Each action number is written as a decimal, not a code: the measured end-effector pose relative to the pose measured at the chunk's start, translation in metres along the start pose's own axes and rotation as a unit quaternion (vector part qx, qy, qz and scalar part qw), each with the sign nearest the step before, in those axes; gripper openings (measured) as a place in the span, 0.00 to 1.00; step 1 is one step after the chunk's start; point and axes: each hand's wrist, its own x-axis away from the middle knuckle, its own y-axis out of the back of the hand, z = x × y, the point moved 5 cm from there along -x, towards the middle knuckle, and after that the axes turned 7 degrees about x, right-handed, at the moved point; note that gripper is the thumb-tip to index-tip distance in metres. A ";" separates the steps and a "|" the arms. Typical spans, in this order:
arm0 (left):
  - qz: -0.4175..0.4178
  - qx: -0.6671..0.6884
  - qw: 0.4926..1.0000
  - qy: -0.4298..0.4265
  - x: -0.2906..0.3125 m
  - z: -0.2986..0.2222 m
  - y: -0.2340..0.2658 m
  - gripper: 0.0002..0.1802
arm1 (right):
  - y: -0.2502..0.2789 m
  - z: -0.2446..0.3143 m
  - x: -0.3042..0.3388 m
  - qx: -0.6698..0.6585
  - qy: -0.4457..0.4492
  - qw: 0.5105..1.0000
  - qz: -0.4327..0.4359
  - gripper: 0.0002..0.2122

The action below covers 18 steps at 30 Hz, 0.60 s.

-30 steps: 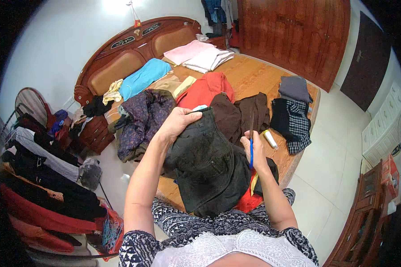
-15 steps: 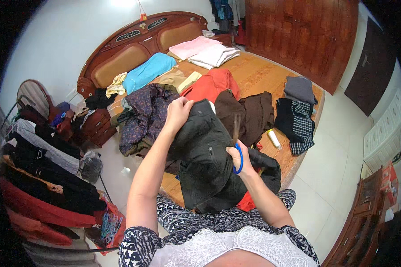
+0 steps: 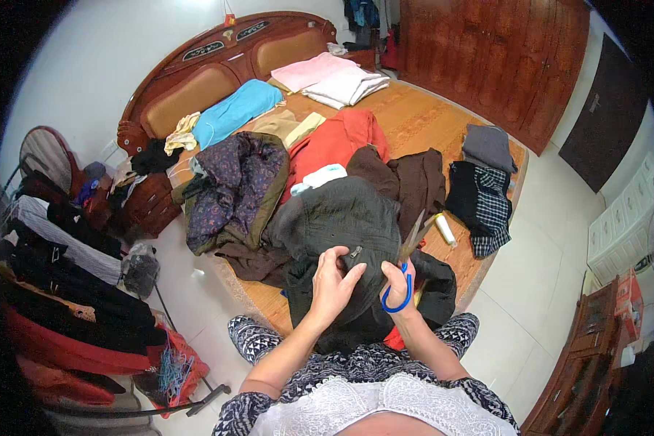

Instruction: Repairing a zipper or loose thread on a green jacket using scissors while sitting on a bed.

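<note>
A dark grey-green garment [image 3: 341, 214] with a small metal zip lies bunched over my lap and the edge of the bed. My left hand [image 3: 334, 283] rests on it just below the zip, thumb and fingers apart. My right hand [image 3: 397, 291] holds a pair of scissors [image 3: 407, 294] by the blue handles, blades pointing up and away from me. The blades stand over the garment's right side, beside a brown garment [image 3: 418, 182]. Part of the dark cloth is hidden beneath my hands.
Around the garment on the bed [image 3: 407, 116] lie a purple patterned jacket [image 3: 236, 185], red clothing [image 3: 341, 134], a white tube [image 3: 445, 228] and folded checked clothing [image 3: 490, 211]. A rack of hanging clothes [image 3: 73, 269] stands at left, a drawer cabinet [image 3: 625, 218] at right.
My left hand has let go of the garment's upper edge and come down towards me, near the zip. The cloth has slumped, uncovering a white-and-blue item. The scissors have shifted slightly right and nearer.
</note>
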 end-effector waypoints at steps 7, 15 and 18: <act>0.087 0.088 0.987 0.102 0.015 0.036 -0.021 0.06 | 0.030 -0.015 0.017 0.103 -0.024 0.994 0.008 0.23; 0.067 0.085 0.971 0.212 0.032 0.063 -0.024 0.09 | 0.022 -0.013 0.015 0.102 -0.080 0.992 0.011 0.21; 0.118 0.043 0.971 0.204 0.033 0.063 -0.028 0.10 | 0.029 -0.024 0.013 0.130 -0.100 0.986 0.019 0.18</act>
